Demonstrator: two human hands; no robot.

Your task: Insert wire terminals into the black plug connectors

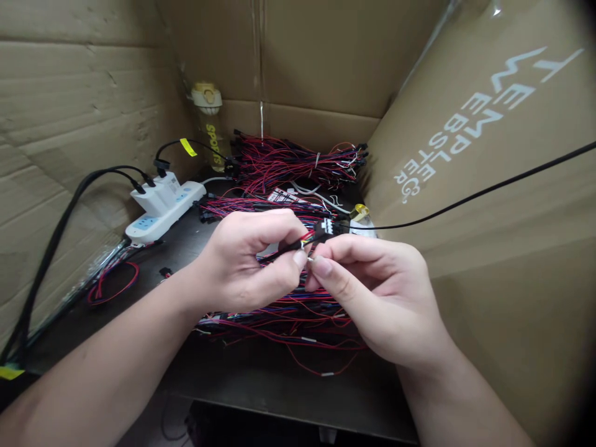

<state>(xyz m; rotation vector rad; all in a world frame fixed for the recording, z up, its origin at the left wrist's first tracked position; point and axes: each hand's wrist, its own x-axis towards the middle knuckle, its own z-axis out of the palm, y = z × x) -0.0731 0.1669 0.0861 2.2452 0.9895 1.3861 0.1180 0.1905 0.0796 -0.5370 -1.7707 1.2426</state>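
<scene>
My left hand is closed in a pinch on a thin wire harness of red and dark leads with a small black connector at its far end. My right hand pinches the same harness right beside the left fingertips, thumb and forefinger pressed together. Both hands hover above a pile of red, blue and black wire bundles lying on the dark table.
More bundled wires lie at the back. A white power strip with plugged adapters and black cables sits at the left. A bottle stands in the back corner. Cardboard walls enclose the space. A black cable crosses at the right.
</scene>
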